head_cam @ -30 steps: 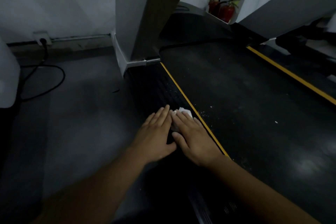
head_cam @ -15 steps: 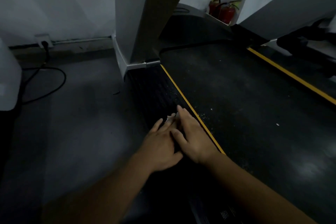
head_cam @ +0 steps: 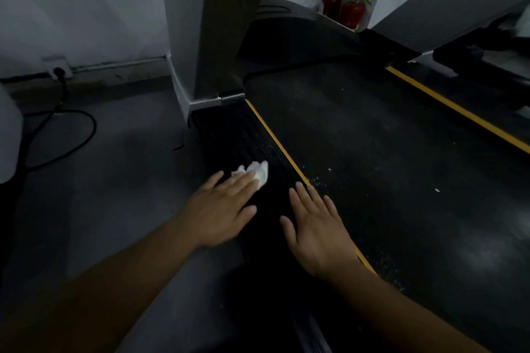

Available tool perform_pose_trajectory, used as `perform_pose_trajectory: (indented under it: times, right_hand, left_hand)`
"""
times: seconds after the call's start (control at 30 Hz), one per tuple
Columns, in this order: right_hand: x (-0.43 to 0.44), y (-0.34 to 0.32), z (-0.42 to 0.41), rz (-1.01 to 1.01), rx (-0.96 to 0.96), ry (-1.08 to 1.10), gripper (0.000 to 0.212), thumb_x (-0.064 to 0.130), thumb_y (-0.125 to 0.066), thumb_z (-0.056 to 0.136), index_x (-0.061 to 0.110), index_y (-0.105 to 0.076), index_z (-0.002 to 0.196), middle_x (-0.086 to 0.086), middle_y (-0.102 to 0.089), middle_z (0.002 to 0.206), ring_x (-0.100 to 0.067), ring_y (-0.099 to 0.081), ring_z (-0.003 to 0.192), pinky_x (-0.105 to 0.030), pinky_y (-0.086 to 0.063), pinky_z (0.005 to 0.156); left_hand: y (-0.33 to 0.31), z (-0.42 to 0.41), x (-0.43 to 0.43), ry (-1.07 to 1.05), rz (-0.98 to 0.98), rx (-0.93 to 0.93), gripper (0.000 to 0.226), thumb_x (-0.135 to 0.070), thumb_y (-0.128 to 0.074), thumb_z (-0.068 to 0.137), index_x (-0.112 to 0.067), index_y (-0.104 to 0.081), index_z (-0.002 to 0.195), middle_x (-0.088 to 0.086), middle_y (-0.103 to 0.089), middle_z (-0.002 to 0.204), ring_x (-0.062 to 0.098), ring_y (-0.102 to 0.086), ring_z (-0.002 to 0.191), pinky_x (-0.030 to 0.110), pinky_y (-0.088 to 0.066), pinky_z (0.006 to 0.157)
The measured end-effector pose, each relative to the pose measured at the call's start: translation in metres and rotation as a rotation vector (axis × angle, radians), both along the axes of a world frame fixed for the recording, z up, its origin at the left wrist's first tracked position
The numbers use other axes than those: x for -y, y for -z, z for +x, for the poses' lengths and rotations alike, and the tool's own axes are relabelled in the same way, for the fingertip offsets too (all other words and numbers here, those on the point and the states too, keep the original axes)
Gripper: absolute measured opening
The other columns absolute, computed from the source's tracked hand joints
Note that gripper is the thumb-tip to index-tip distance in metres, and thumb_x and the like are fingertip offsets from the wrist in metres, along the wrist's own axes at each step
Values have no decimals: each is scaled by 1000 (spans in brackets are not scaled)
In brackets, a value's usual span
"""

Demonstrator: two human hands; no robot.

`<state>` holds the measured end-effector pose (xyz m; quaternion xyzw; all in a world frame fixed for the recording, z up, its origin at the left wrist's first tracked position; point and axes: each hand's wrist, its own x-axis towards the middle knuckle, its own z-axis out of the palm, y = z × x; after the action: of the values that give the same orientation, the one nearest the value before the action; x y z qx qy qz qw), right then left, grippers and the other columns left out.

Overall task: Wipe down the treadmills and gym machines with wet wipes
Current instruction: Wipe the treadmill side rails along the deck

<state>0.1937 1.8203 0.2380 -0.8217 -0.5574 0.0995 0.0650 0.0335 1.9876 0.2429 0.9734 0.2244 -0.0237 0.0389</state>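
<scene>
**Wiping down the left rail of a treadmill**

We look down on the treadmill [head_cam: 301, 34]. Its wide dark belt [head_cam: 387, 137] fills the right of the scene, and a grey upright [head_cam: 183, 23] rises at the far left of the deck. Left of it lies grey floor [head_cam: 114, 195], where a black cable [head_cam: 86, 135] loops from a wall socket [head_cam: 58, 70]. Two red fire extinguishers [head_cam: 350, 8] stand far off beyond the belt. Between floor and belt runs the black ribbed side rail [head_cam: 229, 135], edged on its right by a yellow stripe [head_cam: 275, 140].

Our left hand [head_cam: 220, 209] lies over the rail's left edge, fingers straight and spread, gripping nothing. Its fingertips reach the near edge of the wet wipe [head_cam: 256, 172], though blur keeps us from saying how firmly they press. Our right hand [head_cam: 318, 226] is just to the right, apart from the left. It is flat and empty with straight fingers, its fingertips at the yellow stripe; we cannot tell whether it rests on the surface or floats above it.

The wipe sits crumpled and white on the rail, left of the stripe. We judge it light, soft and damp, so it will bunch and slide. A flat palm pressed on its middle should drive it better than a pinch at a corner. Pale specks [head_cam: 318, 179] dot the belt beside the stripe.
</scene>
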Motion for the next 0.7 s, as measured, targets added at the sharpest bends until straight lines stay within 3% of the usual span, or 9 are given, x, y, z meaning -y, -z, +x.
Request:
perform_pose_trajectory:
  times: [0.1,0.17,0.27,0.33,0.43,0.5,0.57,0.63,0.7]
  right_hand:
    - [-3,-3,1,18,-24,-40,70,60,-9,102,25,-4,162,7,9,168,-8,16,153,-33,10,124]
    - [-2,-2,2,38,-30,-65,77,61,0,94,26,-7,162,7,4,169,-5,14,153,-30,12,122]
    - [-1,-1,1,61,-47,-54,71,54,-6,98,26,-13,162,8,-4,169,-4,8,153,-28,9,123]
    - [-3,-3,0,78,-48,-41,65,51,-14,101,26,-16,162,7,-6,169,-5,4,154,-29,7,124]
    - [-3,-6,0,83,-64,-39,59,47,-24,107,26,-17,161,7,-7,169,-5,3,154,-28,7,123]
    - [-2,-6,0,92,-71,-35,63,51,-17,103,26,-19,161,7,-9,169,-4,2,153,-26,8,121]
    - [-1,-3,0,107,-68,-32,73,55,-7,95,26,-22,161,7,-13,168,-4,-1,154,-25,7,121]
    - [-1,0,1,113,-61,-35,71,53,-9,97,25,-24,161,6,-15,168,-5,-2,154,-25,6,121]
    - [0,-2,0,100,-54,-38,70,52,-10,98,24,-19,161,5,-10,169,-4,4,153,-27,8,121]
  left_hand:
    - [-8,36,-14,-91,-24,-9,72,-59,-10,101,-22,-9,163,-4,5,171,11,4,156,36,5,124]
    - [-7,55,-3,-19,-91,22,63,-50,-21,107,-24,-9,163,-5,5,171,8,7,156,33,7,123]
    - [0,30,7,166,-92,1,70,-56,-6,99,-28,-11,163,-11,2,170,0,8,152,29,8,123]
    - [-3,20,-10,144,-49,-25,83,-59,5,88,-28,-13,163,-11,-3,170,-1,6,151,29,8,122]
    - [-12,49,-21,20,-53,-28,70,-57,-8,102,-24,-12,163,-8,0,171,5,3,155,33,6,125]
    - [-12,64,-5,20,-111,8,60,-48,-20,108,-24,-11,163,-7,5,171,5,6,155,32,5,125]
    - [-8,54,8,76,-141,-4,61,-49,-17,107,-27,-8,163,-11,6,170,1,9,154,29,8,124]
    - [-9,33,14,110,-136,-38,73,-60,-3,96,-30,-7,163,-14,4,169,-3,10,152,25,11,121]
    - [-16,26,14,117,-94,-42,74,-60,-7,96,-30,-10,163,-13,-1,170,-1,6,153,25,9,120]
